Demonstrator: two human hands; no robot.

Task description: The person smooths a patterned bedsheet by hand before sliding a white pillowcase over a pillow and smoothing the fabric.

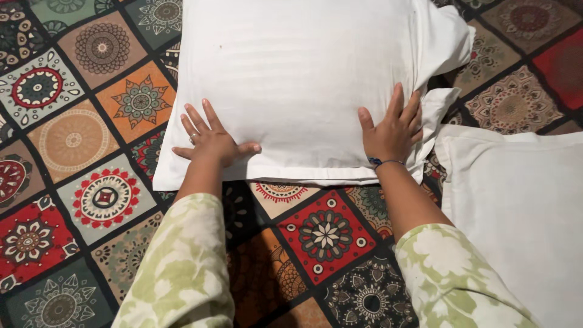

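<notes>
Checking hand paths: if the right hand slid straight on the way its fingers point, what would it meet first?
The right hand already lies flat on the white pillow; straight on it meets only more pillow, probably its bunched open end.

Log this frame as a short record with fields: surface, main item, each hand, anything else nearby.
surface: bedspread with a patchwork of coloured medallion squares
main item: white pillow in a faintly striped case, lying flat, loose case flap at its right end
left hand: palm down, fingers spread, on the pillow's near left corner; ring on one finger
right hand: palm down on the pillow's near right part, beside the flap; blue band at the wrist
sleeves: green and cream leaf print
nearby: second white pillow at the right, apart from both hands
</notes>
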